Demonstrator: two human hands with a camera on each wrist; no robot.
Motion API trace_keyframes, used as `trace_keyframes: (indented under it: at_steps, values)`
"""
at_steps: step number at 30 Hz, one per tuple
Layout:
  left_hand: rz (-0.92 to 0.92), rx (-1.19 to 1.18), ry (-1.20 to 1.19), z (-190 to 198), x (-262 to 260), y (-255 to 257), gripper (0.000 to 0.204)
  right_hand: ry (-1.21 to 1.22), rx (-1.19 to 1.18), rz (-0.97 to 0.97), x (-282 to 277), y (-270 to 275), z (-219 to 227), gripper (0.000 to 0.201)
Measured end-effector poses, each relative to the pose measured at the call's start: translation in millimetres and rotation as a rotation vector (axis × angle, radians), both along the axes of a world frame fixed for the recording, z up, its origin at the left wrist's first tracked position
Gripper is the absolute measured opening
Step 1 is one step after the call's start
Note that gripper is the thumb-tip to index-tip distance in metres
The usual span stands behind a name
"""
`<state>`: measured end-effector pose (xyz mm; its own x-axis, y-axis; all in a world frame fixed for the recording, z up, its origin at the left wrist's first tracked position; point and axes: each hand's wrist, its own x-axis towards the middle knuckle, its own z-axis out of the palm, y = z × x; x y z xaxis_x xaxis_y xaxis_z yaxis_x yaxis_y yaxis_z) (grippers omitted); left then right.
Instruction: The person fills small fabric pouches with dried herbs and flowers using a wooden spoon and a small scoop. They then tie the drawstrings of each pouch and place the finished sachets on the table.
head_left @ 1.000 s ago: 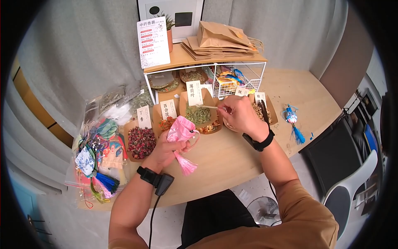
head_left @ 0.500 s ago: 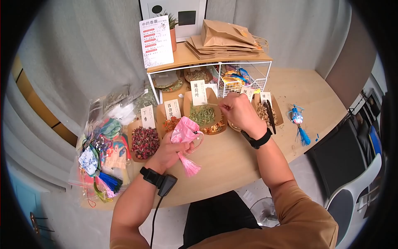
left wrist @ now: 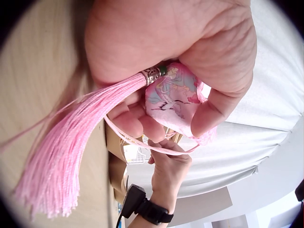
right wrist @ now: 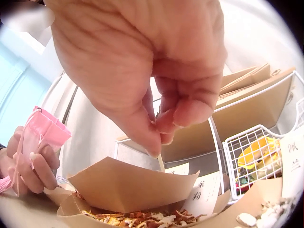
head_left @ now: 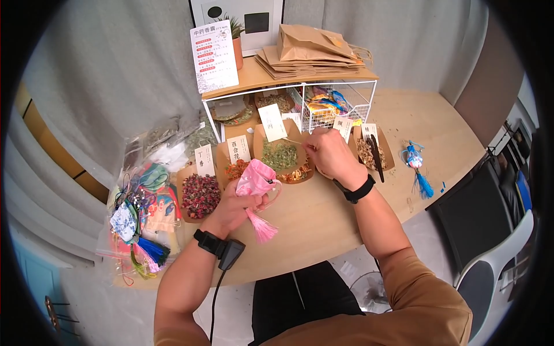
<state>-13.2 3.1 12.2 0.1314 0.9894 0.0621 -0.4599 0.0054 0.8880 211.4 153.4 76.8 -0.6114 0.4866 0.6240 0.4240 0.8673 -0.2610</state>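
My left hand [head_left: 232,209] grips a pink drawstring sachet pouch [head_left: 255,177], its mouth tipped up and its pink tassel [head_left: 263,226] hanging below. The left wrist view shows a printed figure and bird on the pouch [left wrist: 173,102] and a loop of pink cord. Over the paper trays, my right hand [head_left: 333,154] pinches a thin pale stick [right wrist: 161,163] between thumb and fingertips. That stick points left toward a white label card [head_left: 272,123], which leans at the back of the tray of crumbled green leaves [head_left: 280,154].
Dried rosebuds [head_left: 201,195] fill the tray at left, orange petals [head_left: 237,169] the one beside it. Bagged sachets and tassels [head_left: 144,219] lie far left. Behind stands a shelf [head_left: 288,82] with paper bags [head_left: 314,55] on top. A blue tasselled sachet [head_left: 414,158] lies at right.
The label card over the green leaves has tilted, and the stick's tip is now close by its lower right edge. The left hand keeps its hold on the pink pouch.
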Motion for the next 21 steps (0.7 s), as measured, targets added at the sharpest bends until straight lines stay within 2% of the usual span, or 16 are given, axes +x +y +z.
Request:
trace_keyframes:
  at_steps: [7, 10, 14, 21]
  values:
    - [0.006, -0.009, 0.011, -1.2, -1.1, -0.1, 0.036, 0.113, -0.082, 0.065, 1.8, -0.2, -4.9, 0.004]
    - [0.006, -0.008, 0.012, -1.2, -0.6, 0.1, 0.038, 0.115, -0.141, -0.013, 7.7, 2.9, 0.5, 0.005]
    - [0.022, -0.004, 0.011, -0.3, 0.5, 1.1, 0.041, 0.271, -0.217, -0.038, 13.5, 12.2, -5.6, 0.01]
    - [0.058, -0.013, 0.0, -1.3, 2.2, 2.5, 0.041, 0.35, -0.262, -0.092, 19.3, 20.1, -8.3, 0.013]
